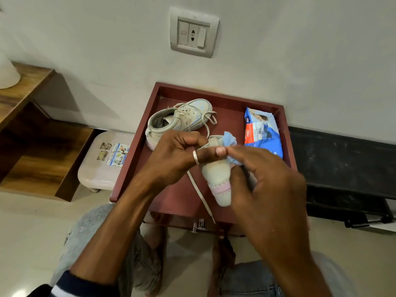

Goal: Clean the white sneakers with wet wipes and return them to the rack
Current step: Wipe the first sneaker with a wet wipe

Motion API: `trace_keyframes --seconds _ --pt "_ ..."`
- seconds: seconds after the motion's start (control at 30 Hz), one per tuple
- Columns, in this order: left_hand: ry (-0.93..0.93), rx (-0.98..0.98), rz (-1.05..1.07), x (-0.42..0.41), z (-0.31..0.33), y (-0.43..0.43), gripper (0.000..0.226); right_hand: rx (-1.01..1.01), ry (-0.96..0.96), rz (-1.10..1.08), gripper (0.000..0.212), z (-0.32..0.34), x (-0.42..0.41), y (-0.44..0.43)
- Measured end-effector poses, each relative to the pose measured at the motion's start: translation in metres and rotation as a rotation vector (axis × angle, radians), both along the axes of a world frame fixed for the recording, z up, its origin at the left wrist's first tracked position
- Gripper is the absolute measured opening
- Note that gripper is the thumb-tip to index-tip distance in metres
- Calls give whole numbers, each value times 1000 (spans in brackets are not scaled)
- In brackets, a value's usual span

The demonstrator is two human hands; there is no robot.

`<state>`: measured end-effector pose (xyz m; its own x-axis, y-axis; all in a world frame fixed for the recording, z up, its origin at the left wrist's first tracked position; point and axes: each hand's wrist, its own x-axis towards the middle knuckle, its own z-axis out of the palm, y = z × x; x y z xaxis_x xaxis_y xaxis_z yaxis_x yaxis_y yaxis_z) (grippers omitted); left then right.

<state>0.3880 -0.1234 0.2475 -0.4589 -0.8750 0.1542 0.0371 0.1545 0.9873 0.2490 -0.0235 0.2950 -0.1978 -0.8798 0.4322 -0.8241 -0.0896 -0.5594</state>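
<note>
One white sneaker (pixel 217 179) is held above the maroon tray-top table (pixel 285 133), its heel with pink trim toward me and a lace dangling below. My left hand (pixel 177 155), wearing a ring, grips its upper part. My right hand (pixel 263 185) holds the shoe's right side and pinches a crumpled light-blue wet wipe (pixel 231 146) against it. The second white sneaker (pixel 180 121) lies on the table's far left, laces loose. A blue wet-wipe pack (pixel 262 131) lies at the table's right side.
A small white plastic stool (pixel 100 161) stands left of the table, beside a wooden shelf unit (pixel 32 129). A wall socket plate (pixel 192 33) is above. A dark low unit (pixel 347 172) runs along the right wall. My knees and feet sit under the table.
</note>
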Motion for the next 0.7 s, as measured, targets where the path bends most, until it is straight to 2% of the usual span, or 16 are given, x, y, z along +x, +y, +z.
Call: trace_keyframes --seconds 0.07,0.1,0.23,0.37,0.47,0.57,0.63,0.7 --pt "12 15 -6 -1 1 1 24 -55 218 -18 33 -3 12 10" --pt "9 15 -9 0 2 1 24 -32 255 6 37 -4 15 14" --pt "0 33 -13 0 4 4 37 -15 234 63 37 -5 11 21" --pt "26 51 22 -2 9 7 50 -102 402 8 20 -23 31 31" --pt "53 74 50 -4 11 8 56 -80 482 81 23 -39 41 34" --pt "81 85 100 -4 13 6 55 -159 353 135 21 -22 28 32" --pt "78 84 118 -4 14 6 46 -244 273 71 18 -2 10 30" --pt "63 83 122 -5 16 6 42 -249 165 -16 21 6 -8 24"
